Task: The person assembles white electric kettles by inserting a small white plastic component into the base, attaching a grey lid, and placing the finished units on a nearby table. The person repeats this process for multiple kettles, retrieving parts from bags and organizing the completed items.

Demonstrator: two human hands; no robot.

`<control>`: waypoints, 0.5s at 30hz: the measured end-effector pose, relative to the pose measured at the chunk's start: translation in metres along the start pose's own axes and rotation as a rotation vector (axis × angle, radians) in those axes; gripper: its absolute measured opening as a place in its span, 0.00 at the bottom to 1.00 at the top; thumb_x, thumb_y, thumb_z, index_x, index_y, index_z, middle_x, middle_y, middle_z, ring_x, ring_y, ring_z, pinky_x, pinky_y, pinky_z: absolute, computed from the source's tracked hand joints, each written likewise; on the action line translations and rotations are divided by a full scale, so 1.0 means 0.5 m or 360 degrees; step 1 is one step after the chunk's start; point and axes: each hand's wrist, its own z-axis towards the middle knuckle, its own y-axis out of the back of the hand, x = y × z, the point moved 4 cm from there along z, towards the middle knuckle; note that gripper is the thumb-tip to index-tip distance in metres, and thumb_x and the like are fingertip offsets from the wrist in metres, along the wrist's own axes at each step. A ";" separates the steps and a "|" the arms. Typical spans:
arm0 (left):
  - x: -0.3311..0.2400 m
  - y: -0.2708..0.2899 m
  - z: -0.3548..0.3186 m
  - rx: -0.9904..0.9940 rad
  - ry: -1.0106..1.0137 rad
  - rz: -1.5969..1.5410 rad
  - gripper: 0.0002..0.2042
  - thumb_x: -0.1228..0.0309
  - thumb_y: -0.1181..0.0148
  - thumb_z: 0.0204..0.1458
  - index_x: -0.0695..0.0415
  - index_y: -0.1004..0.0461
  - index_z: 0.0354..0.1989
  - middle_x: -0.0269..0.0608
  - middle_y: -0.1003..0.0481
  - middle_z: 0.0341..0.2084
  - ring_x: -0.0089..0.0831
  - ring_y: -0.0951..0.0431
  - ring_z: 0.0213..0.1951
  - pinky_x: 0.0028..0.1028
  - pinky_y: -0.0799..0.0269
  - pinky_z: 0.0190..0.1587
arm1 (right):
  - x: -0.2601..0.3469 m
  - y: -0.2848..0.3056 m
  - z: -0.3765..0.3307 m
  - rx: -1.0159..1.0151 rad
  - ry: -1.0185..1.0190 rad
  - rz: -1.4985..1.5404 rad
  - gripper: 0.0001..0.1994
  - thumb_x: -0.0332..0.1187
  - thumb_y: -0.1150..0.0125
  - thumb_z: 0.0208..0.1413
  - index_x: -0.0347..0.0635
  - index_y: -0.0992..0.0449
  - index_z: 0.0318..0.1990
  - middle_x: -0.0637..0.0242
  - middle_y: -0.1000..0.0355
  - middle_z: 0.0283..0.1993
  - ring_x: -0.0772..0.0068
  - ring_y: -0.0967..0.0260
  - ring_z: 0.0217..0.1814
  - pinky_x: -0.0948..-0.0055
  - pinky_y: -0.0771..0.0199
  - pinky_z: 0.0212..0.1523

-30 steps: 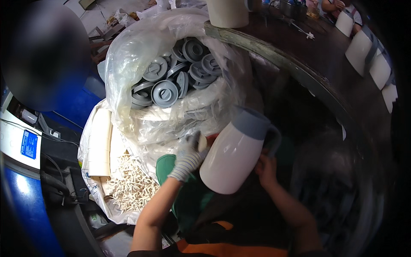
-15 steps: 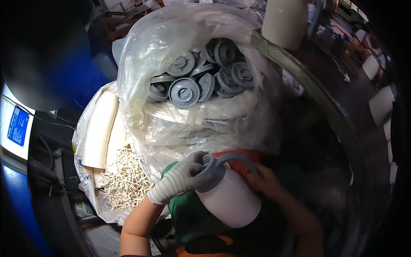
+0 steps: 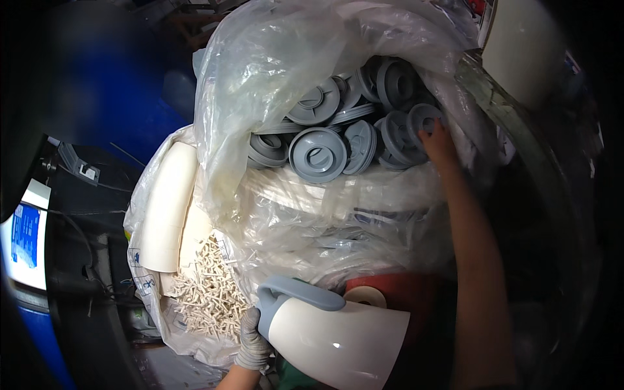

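Clear plastic bag (image 3: 279,71), one: thin, glossy, heavily creased film, mouth open, filling the upper centre of the frame.

White sack (image 3: 162,328), one: woven-looking, soft-walled, at lower left, its rim slumped outward.

Surface (image 3: 510,110), in part: we see only its worn, curved-looking edge at upper right.

White jug (image 3: 341,338), one: smooth, shiny, tapering body, lying tilted at lower centre, grey collar to the left and broad end to the right. A looped matte grey handle (image 3: 305,292) runs along its upper side.

Cream half-tube (image 3: 169,208), one: long, smooth, gently curved, standing in the sack at left centre.

Left hand (image 3: 251,344), in a pale knitted glove: we find its fingers closed around the jug's grey collar at lower centre, their far side hidden.

Right hand (image 3: 441,146), bare: reaching into the bag at upper right, fingers narrowly parted and touching a grey lid (image 3: 416,122); we cannot tell whether they grip it.

Grey lids (image 3: 357,146), a heap: round, moulded, with raised rings, stacked at several angles inside the bag.

Cream pegs (image 3: 211,292), numerous: short, slim, matte, heaped loosely in the sack at lower left.
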 end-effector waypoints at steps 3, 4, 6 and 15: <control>0.002 -0.007 0.005 -0.0050 -0.0074 0.0033 0.46 0.36 0.40 0.41 0.63 0.37 0.59 0.52 0.28 0.51 0.43 0.27 0.51 0.39 0.31 0.56 | -0.023 -0.031 0.011 -0.0052 0.0164 0.0039 0.32 0.45 0.42 0.54 0.39 0.40 0.64 0.46 0.37 0.60 0.45 0.38 0.61 0.57 0.35 0.60; 0.001 0.002 0.009 -0.0012 -0.0034 -0.0017 0.43 0.36 0.41 0.43 0.62 0.36 0.58 0.51 0.28 0.50 0.43 0.27 0.51 0.39 0.31 0.55 | -0.024 -0.034 0.005 -0.0038 0.0233 0.0026 0.32 0.45 0.41 0.54 0.40 0.40 0.64 0.47 0.37 0.60 0.45 0.37 0.61 0.58 0.35 0.60; 0.003 0.000 0.014 0.0036 -0.0052 -0.0135 0.41 0.38 0.41 0.44 0.62 0.35 0.57 0.49 0.27 0.50 0.39 0.26 0.50 0.37 0.32 0.56 | 0.018 -0.030 -0.058 0.0224 0.0304 -0.0153 0.32 0.47 0.40 0.52 0.42 0.36 0.62 0.48 0.36 0.59 0.46 0.37 0.60 0.59 0.35 0.59; 0.000 0.031 0.024 -0.0063 -0.0202 -0.0507 0.33 0.42 0.51 0.53 0.61 0.31 0.54 0.50 0.26 0.49 0.42 0.26 0.50 0.40 0.31 0.54 | 0.109 0.206 -0.522 0.0562 0.0955 0.1011 0.36 0.43 0.34 0.39 0.42 0.34 0.60 0.52 0.33 0.53 0.53 0.34 0.54 0.58 0.33 0.53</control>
